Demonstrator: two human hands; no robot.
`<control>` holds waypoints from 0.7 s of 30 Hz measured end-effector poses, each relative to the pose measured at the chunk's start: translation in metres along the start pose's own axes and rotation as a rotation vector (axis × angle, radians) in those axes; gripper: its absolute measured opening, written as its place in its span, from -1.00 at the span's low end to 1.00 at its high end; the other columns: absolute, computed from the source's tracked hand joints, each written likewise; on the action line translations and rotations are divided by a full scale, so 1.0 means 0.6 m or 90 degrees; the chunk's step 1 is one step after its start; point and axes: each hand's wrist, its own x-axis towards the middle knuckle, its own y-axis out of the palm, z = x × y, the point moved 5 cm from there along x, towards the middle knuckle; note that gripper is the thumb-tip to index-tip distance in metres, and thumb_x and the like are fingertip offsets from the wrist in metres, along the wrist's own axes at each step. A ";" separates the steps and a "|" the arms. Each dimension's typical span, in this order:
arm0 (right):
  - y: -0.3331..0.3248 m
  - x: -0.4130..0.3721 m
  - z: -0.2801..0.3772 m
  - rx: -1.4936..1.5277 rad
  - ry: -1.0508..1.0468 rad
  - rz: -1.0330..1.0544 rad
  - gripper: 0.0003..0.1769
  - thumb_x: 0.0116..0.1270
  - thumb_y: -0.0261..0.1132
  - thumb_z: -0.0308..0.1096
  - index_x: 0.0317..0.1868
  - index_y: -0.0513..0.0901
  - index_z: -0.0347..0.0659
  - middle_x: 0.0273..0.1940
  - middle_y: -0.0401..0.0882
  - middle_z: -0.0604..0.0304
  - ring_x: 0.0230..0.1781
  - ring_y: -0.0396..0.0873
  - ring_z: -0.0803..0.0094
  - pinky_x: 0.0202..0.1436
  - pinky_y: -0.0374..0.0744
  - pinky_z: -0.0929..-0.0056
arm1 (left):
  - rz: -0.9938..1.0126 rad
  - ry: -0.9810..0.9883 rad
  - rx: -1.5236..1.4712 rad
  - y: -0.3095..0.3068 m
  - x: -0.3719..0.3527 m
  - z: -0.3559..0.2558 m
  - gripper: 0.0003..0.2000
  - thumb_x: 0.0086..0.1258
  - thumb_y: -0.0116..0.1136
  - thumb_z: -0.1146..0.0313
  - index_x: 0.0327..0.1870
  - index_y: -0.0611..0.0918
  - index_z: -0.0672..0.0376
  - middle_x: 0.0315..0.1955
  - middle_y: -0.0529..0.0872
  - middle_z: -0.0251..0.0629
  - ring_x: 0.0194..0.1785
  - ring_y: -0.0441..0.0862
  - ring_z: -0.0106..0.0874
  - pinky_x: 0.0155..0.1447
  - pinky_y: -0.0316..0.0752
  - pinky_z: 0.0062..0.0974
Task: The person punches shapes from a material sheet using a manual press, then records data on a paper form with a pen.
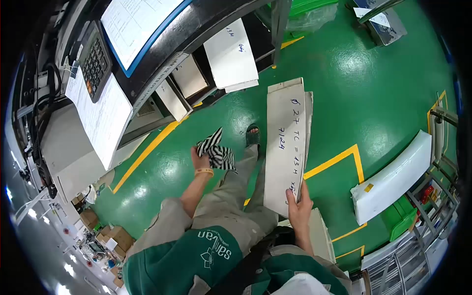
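My right hand [300,211] is closed on the lower end of a long, flat piece of white cardboard [286,147], thumb on its front face. Handwritten black numbers and letters run along it, and a second layer shows behind its right edge. A black-and-white striped cloth [217,151] is bunched in my left hand [198,161], which has a yellow band at the wrist. Most of the left fingers are hidden by the cloth. Both hands are in front of my body, above the green floor.
On the dark workbench [196,24] at upper left lie a calculator [95,61], a blue clipboard [147,46] and paper sheets [96,113]. White cardboard pieces [231,56] stand below it. A white wrapped bundle [392,179] and metal rack [408,265] are at right, cardboard boxes [118,238] at lower left.
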 end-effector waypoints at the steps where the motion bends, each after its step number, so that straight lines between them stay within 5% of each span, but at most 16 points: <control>1: 0.000 0.000 0.002 0.000 0.002 0.003 -0.51 0.24 0.23 -0.40 0.16 0.38 -0.39 -0.21 0.63 -0.09 -0.26 0.65 0.29 -0.19 0.55 0.42 | -0.006 -0.041 -0.088 -0.001 -0.016 0.019 -0.54 0.03 -0.16 0.68 0.06 0.42 0.29 -0.13 0.60 -0.11 -0.10 0.56 -0.30 0.01 0.46 -0.43; 3: 0.001 -0.001 0.001 0.013 0.032 0.032 -0.48 0.24 0.24 -0.42 0.19 0.35 -0.43 -0.14 0.61 -0.03 -0.17 0.57 0.42 -0.09 0.51 0.48 | 0.008 -0.141 -0.228 0.014 -0.049 0.012 -0.44 0.01 -0.29 0.76 0.14 0.41 0.25 -0.20 0.60 -0.20 -0.14 0.57 -0.36 -0.03 0.48 -0.48; 6: -0.004 0.007 0.007 0.016 0.037 0.067 -0.48 0.23 0.24 -0.44 0.19 0.36 -0.43 -0.11 0.60 0.04 -0.18 0.54 0.51 -0.10 0.51 0.52 | 0.063 -0.283 -0.136 0.031 -0.101 -0.030 -0.55 0.06 -0.08 0.55 0.07 0.48 0.23 -0.26 0.59 -0.27 -0.21 0.54 -0.43 -0.13 0.44 -0.58; 7: -0.008 0.013 0.013 -0.006 0.016 0.076 -0.48 0.23 0.24 -0.44 0.19 0.37 -0.42 -0.12 0.61 0.05 -0.20 0.54 0.52 -0.12 0.51 0.53 | 0.186 -0.366 -0.146 0.044 -0.087 0.035 -0.58 0.05 0.04 0.41 0.02 0.52 0.21 -0.27 0.58 -0.31 -0.21 0.52 -0.45 -0.11 0.40 -0.60; 11: 0.012 0.044 0.052 0.030 0.007 0.120 -0.51 0.24 0.23 -0.44 0.19 0.40 -0.36 -0.23 0.64 0.08 -0.37 0.53 0.64 -0.33 0.51 0.61 | 0.256 -0.381 -0.342 0.070 -0.118 -0.016 -0.48 0.10 0.29 0.28 0.07 0.47 0.37 -0.05 0.59 -0.16 -0.05 0.55 -0.42 0.06 0.43 -0.53; 15: 0.060 0.099 0.128 0.117 -0.061 0.157 -0.50 0.24 0.23 -0.45 0.20 0.39 -0.38 -0.22 0.65 0.12 -0.33 0.51 0.68 -0.27 0.50 0.65 | 0.160 -0.350 -0.134 0.040 -0.136 -0.020 -0.38 0.05 0.28 0.47 0.17 0.34 0.46 -0.01 0.57 0.01 -0.08 0.61 -0.33 -0.02 0.52 -0.52; 18: 0.105 0.160 0.184 0.185 -0.125 0.190 -0.49 0.24 0.23 -0.44 0.19 0.38 -0.44 -0.16 0.63 0.13 -0.23 0.51 0.65 -0.17 0.49 0.67 | 0.203 -0.420 -0.278 0.041 -0.142 0.017 -0.32 0.01 0.26 0.55 0.23 0.28 0.46 -0.04 0.57 0.05 -0.10 0.61 -0.27 -0.06 0.55 -0.46; 21: 0.159 0.230 0.260 0.295 -0.211 0.214 -0.49 0.24 0.22 -0.40 0.18 0.39 -0.42 -0.24 0.63 0.10 -0.34 0.50 0.64 -0.25 0.49 0.62 | 0.172 -0.387 -0.274 0.044 -0.148 0.024 -0.42 0.00 0.15 0.64 0.16 0.34 0.37 -0.16 0.60 0.01 -0.16 0.62 -0.26 -0.14 0.56 -0.42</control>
